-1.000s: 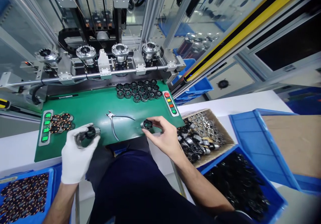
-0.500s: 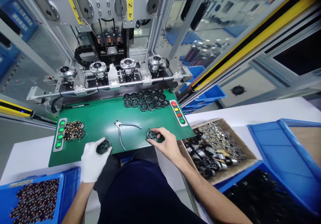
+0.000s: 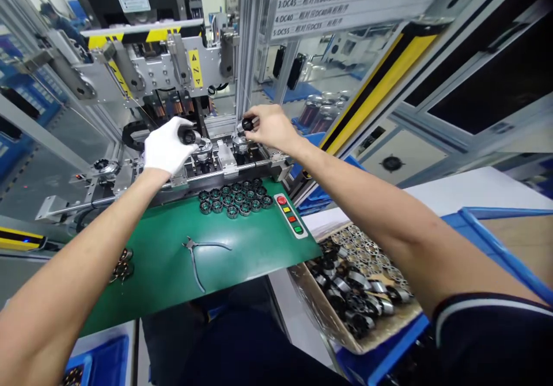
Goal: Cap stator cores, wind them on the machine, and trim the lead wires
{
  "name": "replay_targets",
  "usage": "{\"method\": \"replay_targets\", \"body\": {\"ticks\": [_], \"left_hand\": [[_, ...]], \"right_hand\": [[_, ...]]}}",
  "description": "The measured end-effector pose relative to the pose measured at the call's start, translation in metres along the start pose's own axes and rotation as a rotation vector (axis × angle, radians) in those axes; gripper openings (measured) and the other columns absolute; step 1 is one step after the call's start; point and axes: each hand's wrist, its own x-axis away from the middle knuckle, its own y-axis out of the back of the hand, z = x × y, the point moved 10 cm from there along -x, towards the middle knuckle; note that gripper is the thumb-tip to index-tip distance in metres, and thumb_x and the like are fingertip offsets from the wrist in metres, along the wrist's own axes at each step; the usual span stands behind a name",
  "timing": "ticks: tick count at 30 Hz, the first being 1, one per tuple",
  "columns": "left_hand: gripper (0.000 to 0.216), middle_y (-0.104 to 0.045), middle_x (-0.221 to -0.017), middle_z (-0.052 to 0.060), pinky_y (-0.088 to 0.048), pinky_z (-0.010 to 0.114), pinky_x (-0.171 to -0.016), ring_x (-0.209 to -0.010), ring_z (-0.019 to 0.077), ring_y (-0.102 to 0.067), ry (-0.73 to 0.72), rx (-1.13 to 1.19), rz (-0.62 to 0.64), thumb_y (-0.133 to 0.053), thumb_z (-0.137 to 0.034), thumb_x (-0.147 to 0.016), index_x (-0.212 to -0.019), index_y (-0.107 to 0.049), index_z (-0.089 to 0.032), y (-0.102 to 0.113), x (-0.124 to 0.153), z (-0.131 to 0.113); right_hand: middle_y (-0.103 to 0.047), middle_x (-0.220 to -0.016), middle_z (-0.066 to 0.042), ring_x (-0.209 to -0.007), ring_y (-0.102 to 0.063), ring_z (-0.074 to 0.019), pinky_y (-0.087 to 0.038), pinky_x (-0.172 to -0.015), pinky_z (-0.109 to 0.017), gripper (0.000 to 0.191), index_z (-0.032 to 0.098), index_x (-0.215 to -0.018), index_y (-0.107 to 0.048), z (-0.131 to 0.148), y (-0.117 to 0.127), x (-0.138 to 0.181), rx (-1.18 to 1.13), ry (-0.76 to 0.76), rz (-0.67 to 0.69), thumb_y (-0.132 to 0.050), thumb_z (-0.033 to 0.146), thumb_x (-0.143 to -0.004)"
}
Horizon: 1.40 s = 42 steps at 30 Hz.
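My gloved left hand grips a black ring-shaped motor stator core between thumb and fingers. It is held beside a round metal fixture on the machine's front rail. Further right, my bare right hand pinches a second stator core, tilted just above another metal fixture. Whether either core touches its fixture I cannot tell. At the rail's left end, a fixture carries a dark core. Several more black stator cores stand in rows on the green work surface below my hands.
Cutting pliers lie with handles spread on the green board. A button panel sits at its right edge. Copper-wound stators are partly behind my left forearm. A cardboard box of cores stands right; a yellow-black post rises behind.
Both hands have risen from the front of the green board to the machine's fixtures, each carrying a stator core. The head view has tilted upward.
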Motion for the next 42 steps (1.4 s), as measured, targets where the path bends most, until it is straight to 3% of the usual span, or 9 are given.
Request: {"method": "replay_targets", "body": {"ticks": [3, 7, 16, 23, 26, 29, 32, 36, 42], "left_hand": [[0.059, -0.085, -0.149, 0.007, -0.060, 0.043, -0.122, -0.140, 0.0332, -0.078, 0.028, -0.097, 0.147, -0.083, -0.042, -0.091, -0.148, -0.079, -0.027, -0.039, -0.041, 0.001], [0.060, -0.083, -0.153, 0.008, -0.059, 0.047, -0.122, -0.141, 0.0383, -0.077, -0.004, -0.183, 0.271, -0.083, -0.044, -0.087, -0.144, -0.084, -0.027, -0.064, -0.059, 0.009], [0.068, -0.086, -0.146, 0.008, -0.060, 0.046, -0.120, -0.137, 0.0439, -0.080, -0.096, -0.381, 0.444, -0.081, -0.048, -0.084, -0.149, -0.085, -0.027, -0.079, -0.082, -0.001], [0.074, -0.086, -0.147, 0.002, -0.061, 0.043, -0.122, -0.141, 0.0391, -0.079, -0.121, -0.391, 0.516, -0.086, -0.058, -0.080, -0.150, -0.085, -0.034, -0.078, -0.094, 0.003], [0.072, -0.087, -0.145, -0.002, -0.061, 0.043, -0.121, -0.140, 0.0392, -0.079, -0.113, -0.395, 0.527, -0.089, -0.060, -0.080, -0.148, -0.085, -0.037, -0.079, -0.094, 0.006], [0.067, -0.087, -0.144, 0.000, -0.061, 0.047, -0.122, -0.138, 0.0384, -0.080, -0.124, -0.347, 0.484, -0.088, -0.053, -0.085, -0.148, -0.086, -0.030, -0.078, -0.090, 0.004], [0.062, -0.087, -0.142, 0.006, -0.060, 0.050, -0.122, -0.135, 0.0375, -0.080, -0.101, -0.335, 0.418, -0.089, -0.052, -0.090, -0.144, -0.087, -0.022, -0.076, -0.088, 0.004], [0.058, -0.088, -0.138, 0.005, -0.059, 0.045, -0.121, -0.132, 0.0347, -0.080, -0.098, -0.308, 0.398, -0.092, -0.045, -0.086, -0.140, -0.087, -0.022, -0.076, -0.083, -0.001], [0.058, -0.088, -0.136, 0.002, -0.058, 0.044, -0.121, -0.131, 0.0351, -0.081, -0.072, -0.314, 0.360, -0.088, -0.038, -0.083, -0.139, -0.087, -0.022, -0.070, -0.076, -0.006]], "right_hand": [[-0.090, -0.123, -0.018, -0.119, -0.084, -0.0403, -0.065, -0.116, -0.063, 0.027, 0.013, -0.113, -0.087, -0.017, -0.021, -0.031, 0.109, 0.015, 0.097, -0.086, 0.015, -0.086], [-0.090, -0.120, -0.015, -0.123, -0.084, -0.0404, -0.064, -0.118, -0.062, 0.024, 0.015, -0.114, -0.089, -0.031, -0.039, -0.044, 0.185, 0.074, 0.207, -0.092, 0.020, -0.090], [-0.091, -0.111, -0.006, -0.111, -0.086, -0.0271, -0.064, -0.107, -0.043, 0.036, 0.016, -0.125, -0.091, -0.035, -0.052, -0.072, 0.343, 0.234, 0.443, -0.100, 0.023, -0.091], [-0.091, -0.127, -0.006, -0.120, -0.087, -0.0311, -0.064, -0.107, -0.040, 0.047, 0.021, -0.141, -0.088, -0.044, -0.060, -0.078, 0.426, 0.223, 0.563, -0.097, 0.028, -0.095], [-0.090, -0.130, -0.008, -0.127, -0.084, -0.0335, -0.062, -0.114, -0.042, 0.048, 0.019, -0.142, -0.087, -0.047, -0.062, -0.073, 0.402, 0.202, 0.537, -0.095, 0.028, -0.096], [-0.089, -0.132, -0.010, -0.131, -0.081, -0.0384, -0.062, -0.119, -0.052, 0.047, 0.018, -0.144, -0.086, -0.048, -0.066, -0.056, 0.354, 0.156, 0.449, -0.089, 0.025, -0.097], [-0.082, -0.150, -0.012, -0.139, -0.075, -0.0380, -0.060, -0.124, -0.055, 0.054, 0.020, -0.156, -0.077, -0.046, -0.074, -0.026, 0.336, 0.163, 0.362, -0.073, 0.025, -0.103], [-0.069, -0.169, -0.011, -0.151, -0.063, -0.0329, -0.047, -0.137, -0.053, 0.062, 0.020, -0.169, -0.064, -0.043, -0.074, 0.007, 0.233, 0.187, 0.195, -0.049, 0.025, -0.109], [-0.073, -0.164, -0.012, -0.150, -0.063, -0.0339, -0.045, -0.137, -0.055, 0.058, 0.020, -0.161, -0.070, -0.051, -0.068, 0.012, 0.087, 0.132, 0.123, -0.052, 0.028, -0.106]]}}
